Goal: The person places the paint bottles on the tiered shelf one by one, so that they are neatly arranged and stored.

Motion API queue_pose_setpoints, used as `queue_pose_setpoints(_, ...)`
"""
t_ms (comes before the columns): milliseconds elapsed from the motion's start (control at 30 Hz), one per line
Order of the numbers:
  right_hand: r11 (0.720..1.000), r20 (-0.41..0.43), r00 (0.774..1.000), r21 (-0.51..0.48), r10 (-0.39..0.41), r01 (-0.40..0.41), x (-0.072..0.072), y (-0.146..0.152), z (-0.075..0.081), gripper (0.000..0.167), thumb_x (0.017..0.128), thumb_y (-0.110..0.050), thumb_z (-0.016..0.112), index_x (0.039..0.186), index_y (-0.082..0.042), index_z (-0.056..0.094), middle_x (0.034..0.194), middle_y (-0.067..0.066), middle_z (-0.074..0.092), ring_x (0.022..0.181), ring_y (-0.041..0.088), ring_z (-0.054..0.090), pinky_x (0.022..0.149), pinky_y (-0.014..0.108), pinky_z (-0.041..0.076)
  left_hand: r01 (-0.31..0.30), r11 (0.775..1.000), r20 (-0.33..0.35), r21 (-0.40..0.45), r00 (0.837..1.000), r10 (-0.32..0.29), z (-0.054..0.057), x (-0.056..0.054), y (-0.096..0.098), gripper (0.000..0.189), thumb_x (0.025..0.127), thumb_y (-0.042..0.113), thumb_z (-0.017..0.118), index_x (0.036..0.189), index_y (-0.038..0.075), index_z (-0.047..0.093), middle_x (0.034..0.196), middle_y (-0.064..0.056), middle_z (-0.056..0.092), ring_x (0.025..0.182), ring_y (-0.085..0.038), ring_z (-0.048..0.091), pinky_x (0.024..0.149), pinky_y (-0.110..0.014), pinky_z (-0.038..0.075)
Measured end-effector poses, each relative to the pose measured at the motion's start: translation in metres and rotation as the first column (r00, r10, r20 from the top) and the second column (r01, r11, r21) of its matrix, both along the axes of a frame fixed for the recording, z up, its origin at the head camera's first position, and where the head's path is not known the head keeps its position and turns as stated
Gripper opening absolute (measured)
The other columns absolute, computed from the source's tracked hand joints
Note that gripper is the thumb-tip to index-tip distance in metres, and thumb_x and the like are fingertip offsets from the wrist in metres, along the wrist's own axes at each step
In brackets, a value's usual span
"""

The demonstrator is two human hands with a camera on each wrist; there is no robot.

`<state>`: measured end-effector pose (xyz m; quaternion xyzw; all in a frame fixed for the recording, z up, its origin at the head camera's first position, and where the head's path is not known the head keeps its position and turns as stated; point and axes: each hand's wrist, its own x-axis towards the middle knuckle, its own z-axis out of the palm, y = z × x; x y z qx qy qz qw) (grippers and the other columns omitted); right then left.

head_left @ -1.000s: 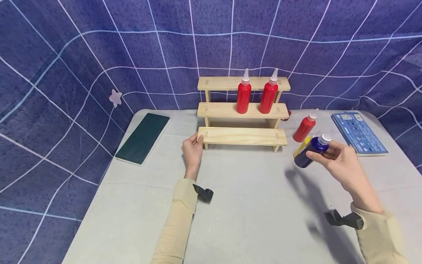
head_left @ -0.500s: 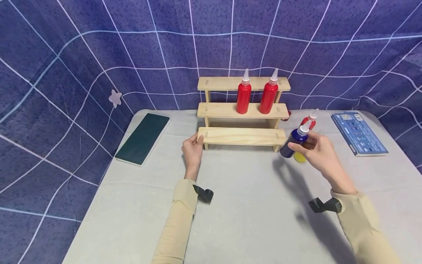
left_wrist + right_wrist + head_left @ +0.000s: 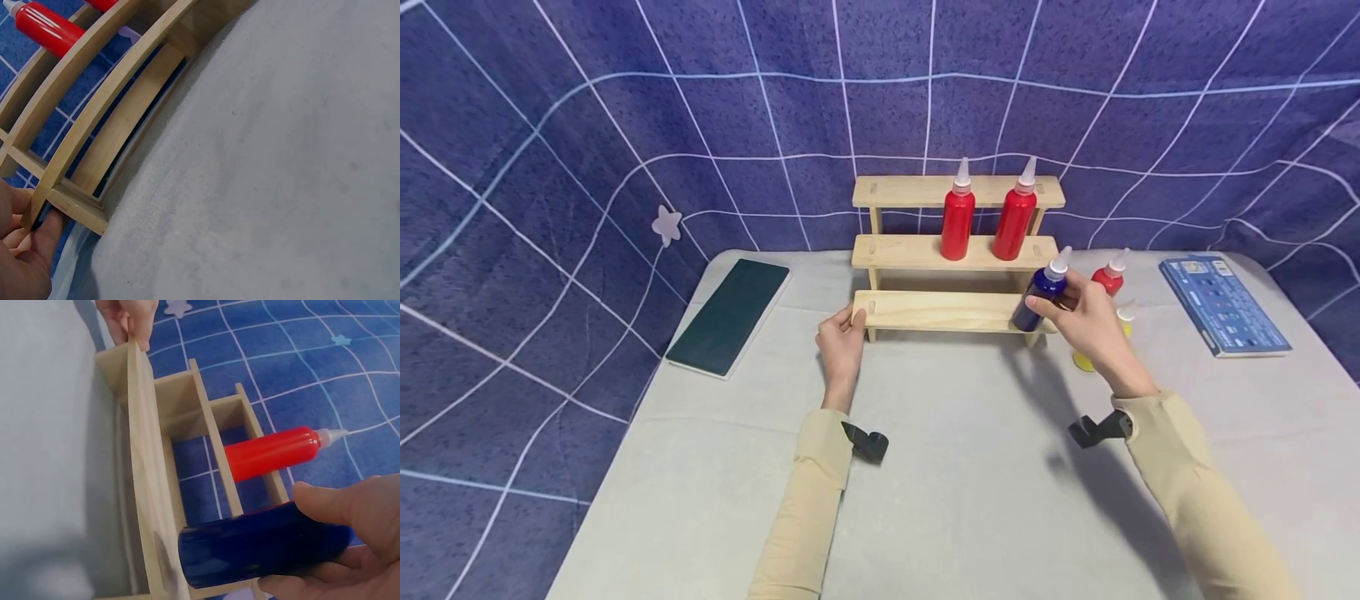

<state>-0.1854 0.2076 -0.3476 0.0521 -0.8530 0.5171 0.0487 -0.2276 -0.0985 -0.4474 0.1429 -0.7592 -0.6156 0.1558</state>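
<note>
My right hand (image 3: pixel 1097 325) grips a dark blue squeeze bottle (image 3: pixel 1048 283) with a white pointed nozzle. The bottle's base is at the right end of the lowest step of a three-step wooden display rack (image 3: pixel 936 310); whether it touches the wood I cannot tell. In the right wrist view the blue bottle (image 3: pixel 256 550) lies between thumb and fingers, its base close to the step. My left hand (image 3: pixel 841 354) pinches the left end of that lowest step, as the left wrist view of the hand (image 3: pixel 31 250) confirms. Two red squeeze bottles (image 3: pixel 957 227) stand on the middle step.
Right of the rack, another red bottle (image 3: pixel 1107 280) and a yellow bottle (image 3: pixel 1082 362) stand partly hidden behind my right hand. A blue book (image 3: pixel 1225 307) lies at far right, a dark green book (image 3: pixel 727 318) at left. Patterned blue cloth (image 3: pixel 790 117) hangs behind.
My right hand has carried the blue bottle leftward and slightly back, from beside the rack to the lowest step's right end. The left hand has kept its place on the rack.
</note>
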Motion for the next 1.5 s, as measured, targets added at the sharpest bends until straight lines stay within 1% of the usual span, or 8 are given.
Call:
queue_pose_setpoints(167, 1.000, 0.020, 0.999, 0.012, -0.026, 0.026, -0.008, -0.003, -0.003, 0.048, 0.093, -0.014, 0.067, 0.132, 0.007, 0.051, 0.125, 0.026, 0.062, 0.110, 0.019, 0.061, 0.084, 0.003, 0.046, -0.001, 1.000, 0.007, -0.008, 1.000, 0.001, 0.000, 0.001, 0.003, 0.035, 0.094, 0.017, 0.066, 0.123, -0.003, 0.064, 0.116, -0.022, 0.067, 0.102, -0.026, 0.069, 0.080, -0.024, 0.060)
queue_pose_setpoints(367, 0.999, 0.042, 0.998, 0.000, -0.039, 0.039, -0.013, -0.004, -0.006, 0.046, 0.092, -0.013, 0.067, 0.131, 0.007, 0.052, 0.124, 0.025, 0.062, 0.103, 0.012, 0.060, 0.082, 0.005, 0.045, 0.003, 1.000, 0.003, -0.011, 1.000, -0.003, -0.001, 0.003, 0.006, 0.034, 0.094, 0.015, 0.065, 0.123, -0.003, 0.064, 0.116, -0.022, 0.067, 0.102, -0.025, 0.069, 0.081, -0.024, 0.059)
queue_pose_setpoints(633, 0.998, 0.063, 0.996, 0.020, -0.055, 0.054, -0.017, -0.002, -0.009, 0.049, 0.093, -0.016, 0.067, 0.133, 0.006, 0.051, 0.125, 0.025, 0.062, 0.112, 0.027, 0.059, 0.093, 0.018, 0.046, -0.001, 1.000, -0.011, -0.013, 1.000, 0.001, 0.000, 0.003, 0.009, 0.033, 0.093, 0.014, 0.066, 0.122, -0.003, 0.065, 0.115, -0.022, 0.067, 0.101, -0.026, 0.069, 0.080, -0.026, 0.060)
queue_pose_setpoints(767, 0.997, 0.065, 0.995, 0.043, -0.071, 0.068, -0.020, -0.001, -0.009, 0.048, 0.092, -0.017, 0.068, 0.132, 0.005, 0.052, 0.124, 0.024, 0.062, 0.112, 0.028, 0.059, 0.095, 0.024, 0.046, -0.008, 1.000, -0.011, -0.025, 1.000, 0.008, -0.001, 0.001, 0.009, 0.033, 0.093, 0.015, 0.067, 0.121, -0.003, 0.065, 0.114, -0.022, 0.068, 0.100, -0.026, 0.070, 0.080, -0.026, 0.060)
queue_pose_setpoints(1000, 0.996, 0.058, 0.996, 0.061, -0.064, 0.060, -0.022, -0.002, -0.010, 0.050, 0.092, -0.019, 0.069, 0.132, 0.004, 0.051, 0.123, 0.023, 0.063, 0.112, 0.028, 0.060, 0.094, 0.025, 0.046, -0.009, 1.000, -0.023, -0.014, 1.000, 0.008, -0.001, 0.000, 0.007, 0.033, 0.093, 0.014, 0.067, 0.121, -0.003, 0.065, 0.112, -0.022, 0.068, 0.100, -0.026, 0.070, 0.080, -0.026, 0.060)
queue_pose_setpoints(1100, 0.997, 0.065, 0.997, 0.063, -0.042, 0.038, -0.023, -0.002, -0.011, 0.056, 0.091, -0.022, 0.070, 0.136, 0.004, 0.047, 0.127, 0.024, 0.061, 0.116, 0.031, 0.059, 0.101, 0.033, 0.047, -0.011, 1.000, -0.018, -0.017, 1.000, 0.011, -0.002, 0.000, 0.005, 0.034, 0.093, 0.015, 0.067, 0.121, -0.003, 0.065, 0.112, -0.021, 0.068, 0.099, -0.025, 0.070, 0.079, -0.026, 0.060)
queue_pose_setpoints(1233, 0.999, 0.067, 0.998, 0.039, -0.012, 0.009, -0.020, -0.001, -0.007, 0.069, 0.090, -0.023, 0.071, 0.144, 0.004, 0.037, 0.136, 0.026, 0.053, 0.129, 0.036, 0.050, 0.112, 0.047, 0.040, -0.024, 0.999, -0.017, -0.034, 1.000, 0.023, -0.003, 0.000, 0.003, 0.033, 0.093, 0.016, 0.067, 0.121, -0.002, 0.066, 0.112, -0.020, 0.069, 0.099, -0.025, 0.070, 0.080, -0.027, 0.060)
queue_pose_setpoints(1500, 1.000, 0.010, 1.000, 0.013, -0.021, 0.020, -0.001, 0.006, 0.009, 0.078, 0.091, -0.021, 0.070, 0.150, 0.005, 0.026, 0.147, 0.028, 0.041, 0.138, 0.039, 0.039, 0.116, 0.050, 0.033, -0.025, 0.999, -0.029, -0.039, 0.999, 0.023, 0.001, 0.001, 0.002, 0.033, 0.093, 0.014, 0.067, 0.120, -0.003, 0.066, 0.111, -0.021, 0.069, 0.098, -0.025, 0.070, 0.080, -0.027, 0.060)
